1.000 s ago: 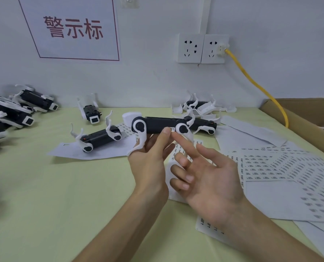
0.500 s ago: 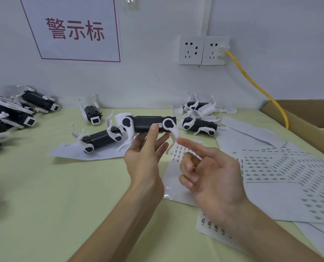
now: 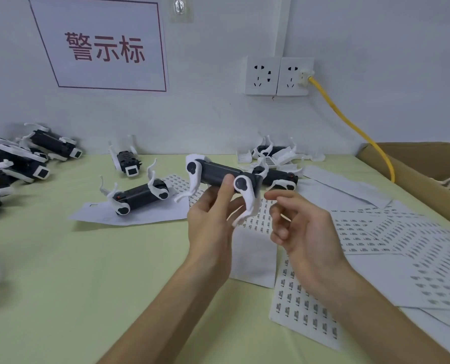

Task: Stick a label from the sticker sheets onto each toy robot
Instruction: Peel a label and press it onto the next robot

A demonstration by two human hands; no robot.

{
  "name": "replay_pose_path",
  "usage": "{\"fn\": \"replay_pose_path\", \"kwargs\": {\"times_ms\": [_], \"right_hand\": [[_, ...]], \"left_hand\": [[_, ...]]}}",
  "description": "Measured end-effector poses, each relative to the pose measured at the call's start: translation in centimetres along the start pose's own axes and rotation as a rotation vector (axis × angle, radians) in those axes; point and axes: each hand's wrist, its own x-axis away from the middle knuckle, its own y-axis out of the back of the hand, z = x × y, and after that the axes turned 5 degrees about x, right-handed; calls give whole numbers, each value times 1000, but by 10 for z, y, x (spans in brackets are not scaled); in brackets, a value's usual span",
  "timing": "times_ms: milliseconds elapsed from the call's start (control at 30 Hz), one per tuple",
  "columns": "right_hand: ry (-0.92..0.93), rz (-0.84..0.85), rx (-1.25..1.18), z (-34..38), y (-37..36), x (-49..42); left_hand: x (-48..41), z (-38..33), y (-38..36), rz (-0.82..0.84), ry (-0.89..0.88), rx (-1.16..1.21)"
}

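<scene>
Right hand [image 3: 305,227] drawn back off toy robot [image 3: 216,173], fingers loosely curled, empty; left hand [image 3: 210,219] grips it, thumb on body.

White wall [image 3: 218,114], red-bordered sign [image 3: 103,46] with red characters upper left, clear hook [image 3: 180,7] beside it, twin sockets [image 3: 279,76], yellow cable [image 3: 350,124] runs from the right one, pale green tabletop [image 3: 74,271], cardboard box [image 3: 415,164] far right.
</scene>
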Motion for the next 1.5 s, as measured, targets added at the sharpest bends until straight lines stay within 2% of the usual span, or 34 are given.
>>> {"fn": "replay_pose_path", "kwargs": {"times_ms": [200, 333, 500, 733, 867, 1033, 1233, 1500], "right_hand": [[17, -45, 4, 5, 5, -2], [120, -91, 173, 3, 6, -3], [197, 61, 341, -3, -3, 0], [238, 19, 350, -6, -5, 0], [272, 7, 360, -6, -3, 0], [252, 9, 356, -8, -2, -4], [248, 3, 390, -12, 2, -9], [117, 10, 365, -9, 5, -15]], "left_hand": [[-1, 0, 2, 0, -88, -57], [0, 2, 3, 20, -127, -102], [4, 11, 4, 89, -216, -211], [0, 7, 5, 48, -153, -157], [1, 7, 5, 150, -138, -170], [-2, 11, 9, 144, -206, -295], [-2, 13, 9, 109, -170, -292], [-10, 8, 18, 91, -176, -346]]}}
